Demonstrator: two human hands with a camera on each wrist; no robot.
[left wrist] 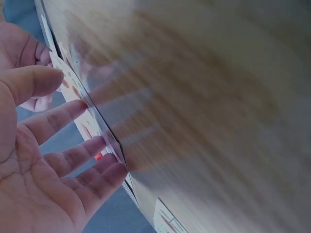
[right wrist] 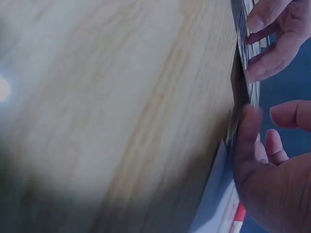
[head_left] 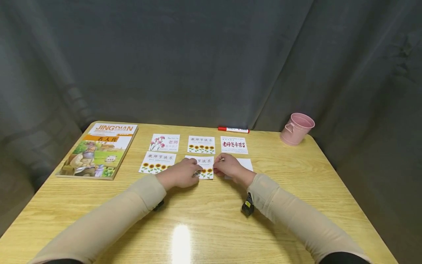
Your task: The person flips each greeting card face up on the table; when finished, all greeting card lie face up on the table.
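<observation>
In the head view, a sunflower card (head_left: 206, 161) lies between my two hands in the front row's middle. My left hand (head_left: 184, 173) reaches over its left part, fingertips at the card; the left wrist view shows these fingers (left wrist: 53, 119) loosely extended, thumb apart. At the card's right edge is my right hand (head_left: 230, 167); in the right wrist view its thumb (right wrist: 248, 141) stands apart from the forefinger. A second sunflower card (head_left: 157, 161) lies left of my left hand. A white card (head_left: 245, 164) is partly hidden behind my right hand.
Behind lie a pink-flower card (head_left: 164, 142), another sunflower card (head_left: 201, 145) and a red-lettered card (head_left: 234, 145). A red-and-white marker (head_left: 233, 129) lies near the back edge. A book (head_left: 99, 150) lies at left; a pink bucket (head_left: 296, 129) stands at back right.
</observation>
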